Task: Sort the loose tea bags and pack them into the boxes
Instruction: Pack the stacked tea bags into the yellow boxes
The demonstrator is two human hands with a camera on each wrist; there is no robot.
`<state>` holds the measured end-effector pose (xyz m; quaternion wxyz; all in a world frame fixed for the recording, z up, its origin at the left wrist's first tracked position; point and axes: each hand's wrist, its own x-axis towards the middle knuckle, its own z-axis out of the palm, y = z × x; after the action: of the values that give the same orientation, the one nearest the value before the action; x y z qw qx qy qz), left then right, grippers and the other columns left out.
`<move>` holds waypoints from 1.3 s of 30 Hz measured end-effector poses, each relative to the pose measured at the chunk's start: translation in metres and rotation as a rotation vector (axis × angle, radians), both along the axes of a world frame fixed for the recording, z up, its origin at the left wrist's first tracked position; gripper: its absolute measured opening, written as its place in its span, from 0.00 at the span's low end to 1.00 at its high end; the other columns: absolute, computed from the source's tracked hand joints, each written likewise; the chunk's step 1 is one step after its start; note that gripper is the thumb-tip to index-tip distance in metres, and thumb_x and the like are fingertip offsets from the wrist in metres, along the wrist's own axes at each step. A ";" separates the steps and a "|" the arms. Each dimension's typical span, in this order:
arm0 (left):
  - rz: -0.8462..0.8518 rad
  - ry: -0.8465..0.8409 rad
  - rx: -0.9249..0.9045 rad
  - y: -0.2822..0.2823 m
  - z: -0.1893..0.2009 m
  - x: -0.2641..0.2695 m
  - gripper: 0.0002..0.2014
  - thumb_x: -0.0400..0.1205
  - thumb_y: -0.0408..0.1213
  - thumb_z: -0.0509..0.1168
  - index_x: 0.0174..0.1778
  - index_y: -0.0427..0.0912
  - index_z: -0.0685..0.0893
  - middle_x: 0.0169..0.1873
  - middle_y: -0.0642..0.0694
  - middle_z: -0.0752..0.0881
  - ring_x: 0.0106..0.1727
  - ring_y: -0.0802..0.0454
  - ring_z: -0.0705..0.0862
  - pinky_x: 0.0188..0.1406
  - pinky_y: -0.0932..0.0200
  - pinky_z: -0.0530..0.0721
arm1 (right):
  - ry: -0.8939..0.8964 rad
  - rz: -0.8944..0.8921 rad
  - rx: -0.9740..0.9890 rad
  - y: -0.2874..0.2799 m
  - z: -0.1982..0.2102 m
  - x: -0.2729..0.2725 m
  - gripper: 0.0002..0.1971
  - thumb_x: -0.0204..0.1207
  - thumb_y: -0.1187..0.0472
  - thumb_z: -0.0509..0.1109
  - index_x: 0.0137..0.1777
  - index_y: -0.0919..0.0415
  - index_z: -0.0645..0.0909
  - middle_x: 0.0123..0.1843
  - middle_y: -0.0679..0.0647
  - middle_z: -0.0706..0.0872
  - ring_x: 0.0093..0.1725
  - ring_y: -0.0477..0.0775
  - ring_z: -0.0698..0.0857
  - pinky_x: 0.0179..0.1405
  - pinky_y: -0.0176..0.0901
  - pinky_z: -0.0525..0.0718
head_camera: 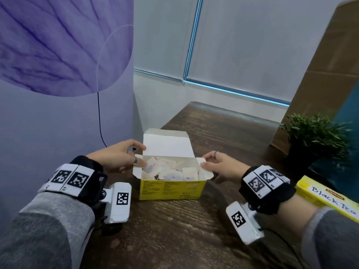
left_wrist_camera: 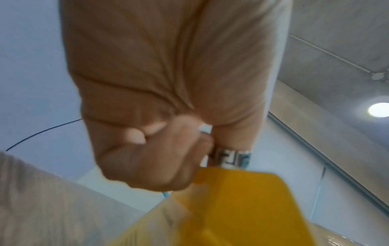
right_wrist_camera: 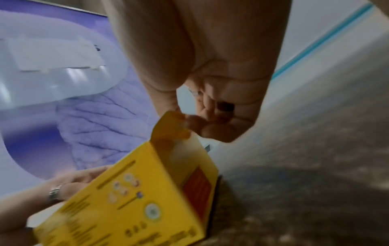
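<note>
Left hand (head_camera: 120, 158): nearest the head camera, ringed; grip narrow, thumb and fingers pinching the left side flap of the open yellow box (head_camera: 171, 188). Right hand (head_camera: 221, 167): grip narrow, fingertips pinching the right side flap. Box: upright on the dark wood counter (head_camera: 174, 230), between both hands, lid flap raised at the back. Tea bags (head_camera: 171, 168): loosely piled inside the box. Second yellow box (head_camera: 328, 197), handwritten "Black Tea": right counter edge. Potted plant (head_camera: 316, 136): behind it.
</note>
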<state>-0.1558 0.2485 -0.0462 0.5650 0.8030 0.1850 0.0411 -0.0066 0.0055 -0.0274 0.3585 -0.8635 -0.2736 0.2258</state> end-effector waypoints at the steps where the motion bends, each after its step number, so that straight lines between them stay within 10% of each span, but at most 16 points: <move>1: 0.011 -0.019 -0.023 -0.002 0.001 0.000 0.23 0.75 0.27 0.72 0.64 0.44 0.74 0.18 0.52 0.73 0.19 0.55 0.68 0.17 0.62 0.67 | 0.069 -0.011 0.066 -0.001 -0.004 -0.002 0.07 0.81 0.61 0.63 0.57 0.60 0.73 0.35 0.52 0.81 0.27 0.47 0.75 0.20 0.36 0.74; 8: -0.024 -0.119 -0.213 -0.020 0.006 0.001 0.13 0.82 0.27 0.62 0.62 0.41 0.75 0.32 0.44 0.78 0.24 0.54 0.76 0.24 0.60 0.85 | 0.321 -0.067 0.459 -0.003 -0.012 -0.016 0.07 0.84 0.59 0.60 0.50 0.64 0.74 0.27 0.54 0.75 0.21 0.47 0.73 0.24 0.39 0.74; 16: -0.071 -0.039 -0.087 -0.016 0.001 0.001 0.46 0.76 0.19 0.67 0.82 0.49 0.49 0.32 0.44 0.76 0.21 0.55 0.76 0.17 0.65 0.75 | 0.380 0.024 0.460 -0.002 -0.026 -0.006 0.26 0.74 0.79 0.65 0.70 0.61 0.69 0.18 0.47 0.75 0.17 0.45 0.70 0.21 0.36 0.69; 21: -0.178 -0.057 -0.037 -0.019 0.005 -0.001 0.27 0.77 0.12 0.58 0.60 0.48 0.79 0.29 0.50 0.79 0.27 0.56 0.83 0.21 0.65 0.79 | 0.301 0.093 0.574 -0.004 -0.022 -0.008 0.24 0.68 0.79 0.69 0.59 0.57 0.73 0.23 0.49 0.73 0.21 0.44 0.71 0.23 0.37 0.70; 25: -0.237 -0.054 -0.097 -0.020 0.007 -0.005 0.26 0.76 0.11 0.55 0.56 0.44 0.83 0.49 0.38 0.87 0.43 0.50 0.89 0.30 0.65 0.84 | 0.066 0.282 0.367 -0.013 -0.017 -0.013 0.21 0.63 0.66 0.78 0.56 0.55 0.79 0.41 0.50 0.85 0.34 0.42 0.81 0.31 0.32 0.80; 28: -0.300 -0.052 -0.076 -0.019 0.008 -0.006 0.32 0.60 0.39 0.83 0.61 0.50 0.83 0.55 0.40 0.88 0.55 0.45 0.88 0.52 0.57 0.86 | 0.059 0.330 0.280 -0.024 -0.010 -0.014 0.28 0.65 0.54 0.80 0.66 0.50 0.76 0.56 0.54 0.86 0.51 0.46 0.86 0.53 0.35 0.84; 31: -0.350 -0.041 -0.086 -0.016 0.005 -0.003 0.49 0.44 0.52 0.86 0.65 0.51 0.80 0.61 0.41 0.86 0.61 0.43 0.85 0.66 0.51 0.81 | -0.006 0.374 0.192 -0.030 -0.005 -0.018 0.35 0.61 0.41 0.79 0.68 0.44 0.73 0.64 0.52 0.85 0.62 0.47 0.84 0.65 0.37 0.79; 35: -0.360 -0.040 -0.056 -0.018 0.005 -0.004 0.44 0.47 0.55 0.85 0.63 0.56 0.82 0.63 0.39 0.84 0.63 0.43 0.84 0.67 0.46 0.79 | -0.227 0.369 0.145 -0.029 -0.003 -0.025 0.27 0.73 0.54 0.72 0.72 0.44 0.71 0.59 0.46 0.84 0.53 0.35 0.83 0.55 0.27 0.78; 39: -0.416 -0.007 -0.067 -0.019 0.009 -0.006 0.24 0.64 0.37 0.79 0.56 0.56 0.88 0.59 0.46 0.88 0.62 0.45 0.85 0.68 0.46 0.79 | -0.400 0.348 -0.089 -0.028 -0.003 -0.029 0.29 0.75 0.47 0.68 0.75 0.37 0.64 0.55 0.54 0.77 0.56 0.52 0.79 0.61 0.43 0.77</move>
<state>-0.1614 0.2293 -0.0376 0.5882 0.8046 0.0145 -0.0801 -0.0355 -0.0223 -0.0305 0.2147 -0.8459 -0.4730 0.1205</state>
